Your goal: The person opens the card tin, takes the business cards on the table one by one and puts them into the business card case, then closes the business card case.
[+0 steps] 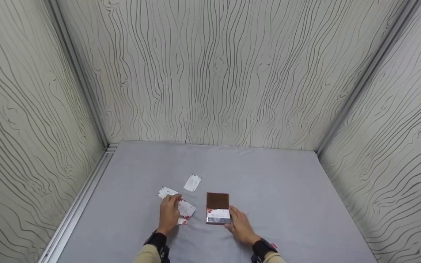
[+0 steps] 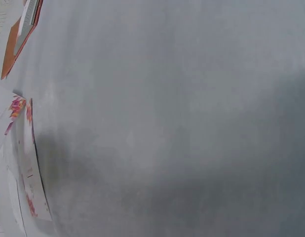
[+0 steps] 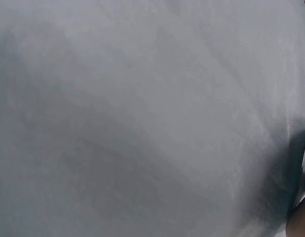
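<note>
My left hand (image 1: 169, 213) pinches a white card with red flowers (image 1: 186, 209), its fingertips on the card's upper left. Partly covered by that card and the hand, another flowered card (image 1: 183, 221) shows below; in the left wrist view this lower card (image 2: 35, 173) lies on the cloth. A further white card (image 1: 166, 191) pokes out beyond the fingertips. My right hand (image 1: 242, 227) holds a brown card holder (image 1: 217, 200) by its right edge, thumb at the lower corner. In the holder's near half sits a white and red card (image 1: 218, 213).
One loose white card (image 1: 193, 182) lies farther back, between the left hand's cards and the holder. Grey cloth (image 1: 269, 182) covers the table. Wood-patterned panels (image 1: 210, 73) enclose it at the back and both sides, and a metal rail (image 1: 80, 201) runs along the left.
</note>
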The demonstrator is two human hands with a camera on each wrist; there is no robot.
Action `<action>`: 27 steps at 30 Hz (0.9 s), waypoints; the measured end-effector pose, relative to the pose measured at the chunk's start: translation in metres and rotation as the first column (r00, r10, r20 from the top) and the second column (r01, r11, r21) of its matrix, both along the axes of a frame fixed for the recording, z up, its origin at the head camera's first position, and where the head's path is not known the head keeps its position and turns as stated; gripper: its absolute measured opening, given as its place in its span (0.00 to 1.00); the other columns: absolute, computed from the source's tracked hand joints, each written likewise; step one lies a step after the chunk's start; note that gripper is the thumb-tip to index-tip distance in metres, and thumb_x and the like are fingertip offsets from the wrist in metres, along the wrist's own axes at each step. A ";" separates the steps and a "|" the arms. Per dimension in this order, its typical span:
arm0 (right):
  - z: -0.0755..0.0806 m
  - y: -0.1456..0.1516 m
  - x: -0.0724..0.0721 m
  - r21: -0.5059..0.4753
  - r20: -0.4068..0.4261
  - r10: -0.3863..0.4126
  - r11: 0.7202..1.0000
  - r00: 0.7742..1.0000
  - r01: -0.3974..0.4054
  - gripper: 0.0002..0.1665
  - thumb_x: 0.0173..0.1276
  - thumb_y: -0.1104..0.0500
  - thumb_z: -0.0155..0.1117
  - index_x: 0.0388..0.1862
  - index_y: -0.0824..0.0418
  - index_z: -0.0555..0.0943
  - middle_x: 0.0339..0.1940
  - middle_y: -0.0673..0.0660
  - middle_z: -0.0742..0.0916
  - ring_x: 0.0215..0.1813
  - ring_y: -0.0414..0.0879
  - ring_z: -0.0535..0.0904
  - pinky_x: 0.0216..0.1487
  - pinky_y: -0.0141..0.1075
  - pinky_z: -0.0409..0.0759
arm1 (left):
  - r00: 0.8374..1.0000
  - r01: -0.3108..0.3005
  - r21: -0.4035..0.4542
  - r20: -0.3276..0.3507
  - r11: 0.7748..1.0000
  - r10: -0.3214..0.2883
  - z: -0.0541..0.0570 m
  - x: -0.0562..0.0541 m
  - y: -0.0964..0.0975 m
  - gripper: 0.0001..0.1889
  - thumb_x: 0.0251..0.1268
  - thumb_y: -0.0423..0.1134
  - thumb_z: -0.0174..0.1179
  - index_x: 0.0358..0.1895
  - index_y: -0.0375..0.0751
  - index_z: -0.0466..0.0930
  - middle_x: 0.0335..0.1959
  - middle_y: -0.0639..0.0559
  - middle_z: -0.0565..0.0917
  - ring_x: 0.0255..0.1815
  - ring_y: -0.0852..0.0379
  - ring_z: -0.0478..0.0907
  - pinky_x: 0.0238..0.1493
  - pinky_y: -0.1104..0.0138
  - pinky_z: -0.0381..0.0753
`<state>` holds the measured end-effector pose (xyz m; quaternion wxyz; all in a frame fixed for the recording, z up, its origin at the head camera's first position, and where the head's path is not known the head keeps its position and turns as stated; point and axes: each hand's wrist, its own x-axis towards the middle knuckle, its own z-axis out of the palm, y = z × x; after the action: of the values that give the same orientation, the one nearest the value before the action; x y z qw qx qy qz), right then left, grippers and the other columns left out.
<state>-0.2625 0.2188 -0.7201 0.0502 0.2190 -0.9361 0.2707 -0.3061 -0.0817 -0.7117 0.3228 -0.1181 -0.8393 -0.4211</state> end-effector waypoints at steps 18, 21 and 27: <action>-0.006 0.003 -0.003 0.000 0.076 -0.006 1.000 0.997 0.006 0.37 0.73 0.55 0.58 0.70 0.79 0.61 0.71 0.73 0.66 0.71 0.68 0.60 0.69 0.63 0.55 | 0.995 0.103 0.082 0.009 0.991 -0.104 0.010 -0.003 0.011 0.09 0.61 0.21 0.62 0.43 0.33 0.83 0.36 0.48 0.82 0.39 0.52 0.79 0.39 0.61 0.81; -0.002 0.002 -0.002 0.000 0.110 -0.015 1.000 0.994 0.015 0.38 0.73 0.55 0.58 0.70 0.79 0.61 0.72 0.72 0.66 0.72 0.68 0.59 0.71 0.63 0.54 | 0.993 0.107 0.087 0.032 0.990 -0.110 0.011 -0.004 0.015 0.09 0.62 0.22 0.61 0.43 0.34 0.83 0.37 0.49 0.82 0.40 0.52 0.80 0.40 0.61 0.82; 0.002 -0.001 -0.001 0.016 0.126 -0.029 1.000 0.992 0.027 0.37 0.73 0.55 0.59 0.70 0.78 0.61 0.72 0.71 0.66 0.72 0.67 0.60 0.72 0.61 0.54 | 0.991 0.127 0.090 0.021 0.988 -0.129 0.013 -0.003 0.024 0.08 0.61 0.21 0.62 0.41 0.35 0.82 0.36 0.48 0.83 0.39 0.51 0.82 0.40 0.59 0.83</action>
<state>-0.2640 0.2182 -0.7180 -0.0068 0.1889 -0.9423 0.2764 -0.3095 -0.0575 -0.6985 0.2890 -0.1517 -0.8147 -0.4794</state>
